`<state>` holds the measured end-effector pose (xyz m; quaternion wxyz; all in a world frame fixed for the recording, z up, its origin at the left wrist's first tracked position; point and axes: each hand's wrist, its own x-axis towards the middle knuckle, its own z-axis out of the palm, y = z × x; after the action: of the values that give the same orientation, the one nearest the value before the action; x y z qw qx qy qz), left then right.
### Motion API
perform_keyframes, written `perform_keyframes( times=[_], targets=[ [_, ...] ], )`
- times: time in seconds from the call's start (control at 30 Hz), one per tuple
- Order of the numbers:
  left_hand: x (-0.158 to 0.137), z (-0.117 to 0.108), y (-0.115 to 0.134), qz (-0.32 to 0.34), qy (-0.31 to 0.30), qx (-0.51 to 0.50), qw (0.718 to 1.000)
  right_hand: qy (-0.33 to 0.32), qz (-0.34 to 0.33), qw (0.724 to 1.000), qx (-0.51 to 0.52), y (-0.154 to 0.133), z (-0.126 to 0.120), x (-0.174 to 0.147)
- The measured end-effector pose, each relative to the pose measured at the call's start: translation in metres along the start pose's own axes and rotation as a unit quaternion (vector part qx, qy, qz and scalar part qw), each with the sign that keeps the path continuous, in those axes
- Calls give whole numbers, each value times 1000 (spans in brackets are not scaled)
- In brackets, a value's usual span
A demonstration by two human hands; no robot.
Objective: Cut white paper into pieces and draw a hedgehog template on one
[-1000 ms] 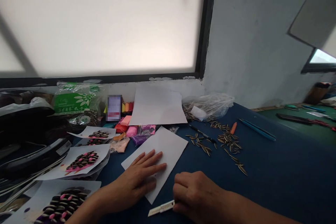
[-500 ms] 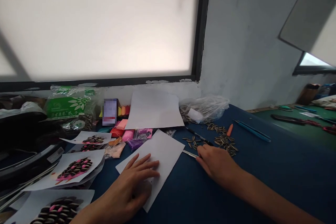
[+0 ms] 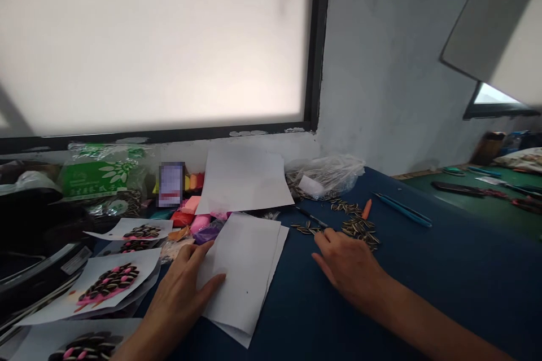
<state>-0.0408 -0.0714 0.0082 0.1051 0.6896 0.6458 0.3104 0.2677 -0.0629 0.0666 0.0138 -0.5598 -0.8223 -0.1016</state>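
My left hand (image 3: 182,285) lies across the left edge of two overlapping white sheets of paper (image 3: 249,271). Its thumb is stretched over the top sheet, apart from the forefinger. To the right, my right hand (image 3: 347,256) rests on the blue table with fingers curled. A thin silvery tool (image 3: 313,231) pokes out by its fingertips, the rest of it hidden under the hand. Striped sunflower seeds (image 3: 359,229) lie just beyond that hand, along with a dark pen (image 3: 311,216).
At left are sheets with seed-and-pink-clay pictures (image 3: 110,285). Behind lie clay packets (image 3: 203,223), a leaning white sheet (image 3: 245,180), a green seed bag (image 3: 101,177) and a clear plastic bag (image 3: 334,172). An orange stick (image 3: 366,208) and blue tweezers (image 3: 402,210) are at right.
The paper has turned more upright, and a second sheet's edge shows beneath it. My left hand has slid to its left edge. The silvery tool has moved up toward the seeds.
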Motion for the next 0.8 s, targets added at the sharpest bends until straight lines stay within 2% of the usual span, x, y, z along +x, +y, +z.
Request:
perform_keyframes(
  times=[0.17,0.3,0.4,0.43,0.5,0.57,0.63,0.67,0.73,0.77,0.8],
  targets=[
    [5,-2,-10,-50,-25,-93,994,3,-76,992,101,-12,5,-6],
    [2,-4,3,-70,-46,-216,973,18,-136,972,190,-18,6,-12],
    [-5,-6,27,-131,-76,-395,906,46,-212,943,254,-27,17,-18],
    [-8,-7,36,-149,-66,-445,881,58,-239,934,261,-31,23,-20],
    [-13,-7,50,-175,-69,-511,839,87,-266,926,255,-38,35,-21],
    [-15,-6,57,-188,-87,-538,817,108,-278,924,239,-42,42,-22],
    [-15,-5,54,-187,-102,-521,826,141,-280,922,225,-41,41,-20],
    [-13,-5,49,-173,-103,-490,849,160,-274,923,218,-38,38,-19],
    [-7,-5,35,-115,-81,-369,919,206,-251,923,206,-30,28,-16],
    [-4,-5,28,-57,-61,-271,959,215,-243,924,202,-25,23,-14],
    [-2,-5,23,-8,-30,-160,987,229,-233,923,206,-19,18,-12]
  ],
)
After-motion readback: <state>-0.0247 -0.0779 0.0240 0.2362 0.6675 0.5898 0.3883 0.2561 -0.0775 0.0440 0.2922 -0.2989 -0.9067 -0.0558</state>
